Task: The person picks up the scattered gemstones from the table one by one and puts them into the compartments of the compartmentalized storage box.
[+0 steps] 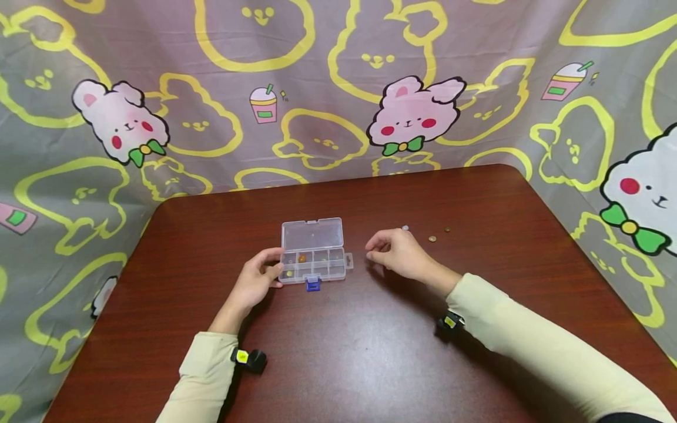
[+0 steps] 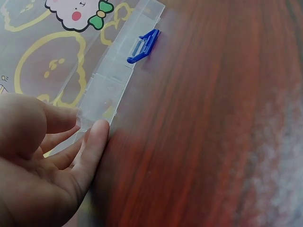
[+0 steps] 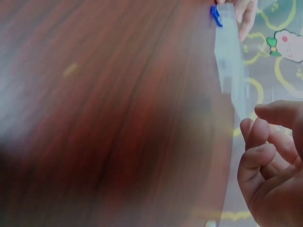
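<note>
A clear plastic compartment box [image 1: 313, 273] lies on the table with its lid [image 1: 312, 234] raised and its blue latch [image 1: 313, 285] at the front. An orange piece [image 1: 302, 258] and a yellow piece [image 1: 289, 274] are in separate compartments. My left hand [image 1: 257, 279] holds the box's left end, thumb at the front corner. To the right of the box, my right hand [image 1: 399, 254] hovers over the table with thumb and fingertips drawn close together. In the right wrist view I cannot tell whether those fingertips [image 3: 259, 130] hold something small.
Beyond my right hand lie several small round pieces: a pale one [image 1: 405, 227], a tan one [image 1: 432, 238] and a dark one [image 1: 447, 229]. The brown wooden table [image 1: 349, 352] meets a patterned cloth [image 1: 317, 76] at its back and sides.
</note>
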